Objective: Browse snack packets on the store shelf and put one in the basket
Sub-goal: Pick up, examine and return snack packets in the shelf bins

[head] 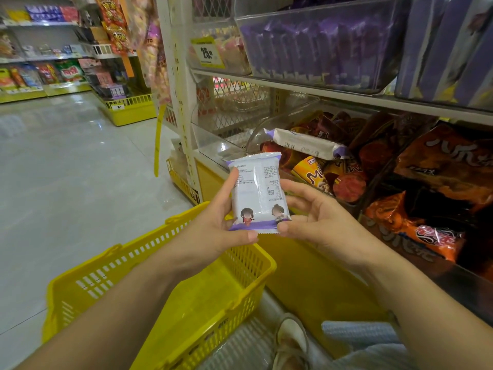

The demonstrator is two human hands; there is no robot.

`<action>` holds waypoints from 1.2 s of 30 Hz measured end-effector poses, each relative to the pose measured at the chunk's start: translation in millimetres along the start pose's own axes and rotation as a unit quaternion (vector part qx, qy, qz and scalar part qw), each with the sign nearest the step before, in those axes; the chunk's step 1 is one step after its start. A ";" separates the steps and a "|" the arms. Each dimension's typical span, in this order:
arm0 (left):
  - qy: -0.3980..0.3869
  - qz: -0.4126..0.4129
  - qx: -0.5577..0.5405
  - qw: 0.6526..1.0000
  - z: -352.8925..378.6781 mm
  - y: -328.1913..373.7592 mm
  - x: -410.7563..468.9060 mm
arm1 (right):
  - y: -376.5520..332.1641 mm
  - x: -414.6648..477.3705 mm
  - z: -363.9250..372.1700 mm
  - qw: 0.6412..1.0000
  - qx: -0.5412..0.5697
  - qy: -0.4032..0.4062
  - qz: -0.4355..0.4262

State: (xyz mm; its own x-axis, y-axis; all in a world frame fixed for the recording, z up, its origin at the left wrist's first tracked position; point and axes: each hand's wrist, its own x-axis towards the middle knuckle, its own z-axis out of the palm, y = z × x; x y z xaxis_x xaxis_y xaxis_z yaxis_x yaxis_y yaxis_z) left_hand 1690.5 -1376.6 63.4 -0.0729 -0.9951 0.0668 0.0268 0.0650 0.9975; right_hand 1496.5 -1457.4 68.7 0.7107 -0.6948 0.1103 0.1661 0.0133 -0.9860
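I hold a white snack packet (257, 192) with purple ends and two cartoon figures, its printed back toward me. My left hand (213, 228) grips its left edge, thumb under the bottom edge. My right hand (317, 222) pinches its lower right corner, with the other fingers curled beside the packet. The packet is above the far rim of a yellow plastic basket (149, 287), which stands on the floor in front of me. A second white-and-purple packet (304, 144) lies on top of the snacks in the shelf bin just behind.
Clear bins on the right shelf hold orange and brown snack bags (426, 182); purple packets (320, 46) fill the bin above. A yellow price tag (208, 53) hangs at the shelf corner. My shoe (290, 340) rests beside the basket. An open aisle floor (66, 169) lies left.
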 end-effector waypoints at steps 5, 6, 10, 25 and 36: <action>-0.015 0.008 0.021 1.000 4.4 -0.3 -1.2 | 2.3 0.8 7.2 0.996 0.091 0.018 0.016; -0.023 0.005 0.034 0.999 6.1 -1.3 -1.9 | 2.7 1.2 8.8 0.997 0.079 0.025 0.011; 0.039 -0.013 0.073 0.996 13.8 -1.3 -1.3 | 8.7 -0.9 14.5 0.995 -0.066 0.068 -0.028; 0.232 -0.038 0.149 0.960 16.5 -15.5 9.0 | 12.0 -10.1 29.4 0.889 -0.446 0.022 -0.101; 0.225 -0.007 0.110 0.968 18.7 -17.3 10.3 | 0.7 -12.5 23.9 0.925 -0.370 0.031 -0.079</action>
State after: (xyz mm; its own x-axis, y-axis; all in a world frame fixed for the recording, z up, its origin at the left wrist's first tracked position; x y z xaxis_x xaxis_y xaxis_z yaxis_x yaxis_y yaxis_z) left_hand 1670.7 -1386.6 47.3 0.3715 -0.9245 0.0856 -0.1883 0.0153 0.9820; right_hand 1504.1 -1431.5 69.6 0.6723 -0.6869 0.2760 -0.2649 -0.5713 -0.7768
